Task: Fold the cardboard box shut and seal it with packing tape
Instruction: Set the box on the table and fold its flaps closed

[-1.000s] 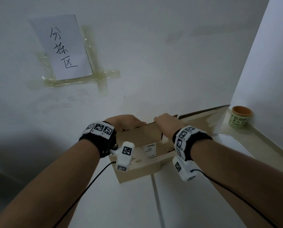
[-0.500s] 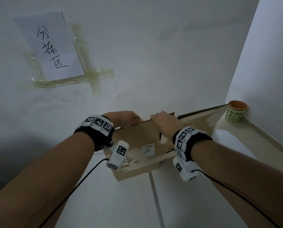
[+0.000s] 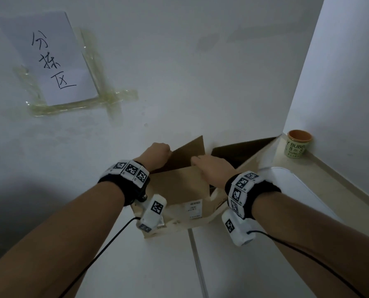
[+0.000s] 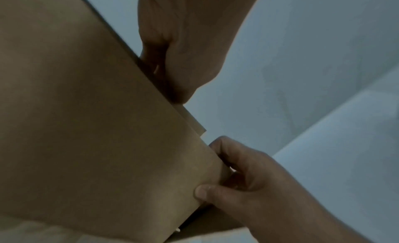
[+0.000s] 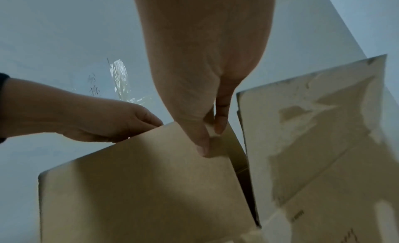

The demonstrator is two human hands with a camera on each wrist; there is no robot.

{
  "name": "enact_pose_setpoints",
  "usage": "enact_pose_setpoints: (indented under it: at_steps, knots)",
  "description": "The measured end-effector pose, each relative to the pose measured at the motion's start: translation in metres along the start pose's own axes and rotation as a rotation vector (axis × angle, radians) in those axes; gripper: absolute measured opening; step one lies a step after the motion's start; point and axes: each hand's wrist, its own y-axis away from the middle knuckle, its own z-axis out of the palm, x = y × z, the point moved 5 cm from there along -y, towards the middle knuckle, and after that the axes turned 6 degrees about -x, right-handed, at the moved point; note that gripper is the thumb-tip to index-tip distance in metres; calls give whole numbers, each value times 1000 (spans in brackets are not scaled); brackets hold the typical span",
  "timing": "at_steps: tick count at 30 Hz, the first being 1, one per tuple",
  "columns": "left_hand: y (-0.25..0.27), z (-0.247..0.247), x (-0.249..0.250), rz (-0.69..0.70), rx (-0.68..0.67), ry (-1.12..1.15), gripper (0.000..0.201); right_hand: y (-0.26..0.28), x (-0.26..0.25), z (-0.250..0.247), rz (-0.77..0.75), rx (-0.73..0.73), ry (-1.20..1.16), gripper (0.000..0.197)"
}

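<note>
A white paper sign [image 3: 54, 59] hand-lettered 分拣区 is taped to the wall with yellowed strips, and the paper cup [image 3: 297, 146] on the ledge reads "BUBB…"; the small white label [image 3: 195, 209] on the box is too small to read. The brown cardboard box [image 3: 179, 190] stands on the white table [image 3: 157, 265] against the wall, its side flap [image 5: 313, 127] scarred by torn tape. The left hand [image 3: 156, 154] curls over the near flap [image 5: 140, 187]; the wrist views show the right hand [image 3: 213, 169] pinching it, thumb in front.

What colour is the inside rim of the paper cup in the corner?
Orange; the paper cup shows best in the head view.
</note>
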Motion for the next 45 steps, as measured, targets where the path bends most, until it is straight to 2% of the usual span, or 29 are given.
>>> enact_pose_setpoints:
  at_steps: [3, 5, 7, 10, 13, 15, 18, 21, 24, 28, 33, 36, 40, 42, 45]
  knots:
    - [4, 6, -9, -75, -174, 14, 30, 3, -6, -6, 4, -18, 14, 19]
    - [10, 6, -25, -139, -218, 126, 30, 7, -6, -12, 36, -58, 27, 16]
    - [17, 1, -44, -206, -179, 342, 28, 13, -1, -23, 105, -112, 69, 16]
    - [34, 3, -67, -307, -96, 695, 20, 24, 19, -35, 253, -210, 153, 29]
    - [54, 19, -85, -392, 9, 988, 16, 41, 41, -38, 427, -235, 179, 23]
    - [69, 34, -88, -446, 85, 1176, 12, 52, 51, -38, 520, -181, 159, 30]
    - [84, 54, -93, -485, 193, 1407, 12, 61, 59, -32, 634, -73, 134, 24]
    - [94, 58, -95, -485, 290, 1470, 9, 67, 59, -20, 712, 21, 110, 29]
    - [104, 64, -80, -470, 341, 1581, 7, 74, 59, -12, 788, 186, 4, 35]
    - [115, 85, -53, -520, 407, 1721, 29, 75, 54, 11, 759, 208, -210, 47]
    - [132, 113, -32, -597, 450, 1898, 23, 81, 54, 19, 641, 380, -353, 52]
    - [141, 133, -26, -643, 491, 2078, 15, 79, 47, 11, 565, 428, -315, 37]
    - [153, 157, -14, -712, 573, 2314, 22, 77, 50, -3, 599, 507, -424, 46]
    - [155, 168, -9, -689, 595, 2405, 28, 76, 51, -15, 621, 554, -441, 49]
    - [156, 187, -6, -551, 485, 2507, 36, 77, 51, -33, 634, 634, -554, 31]
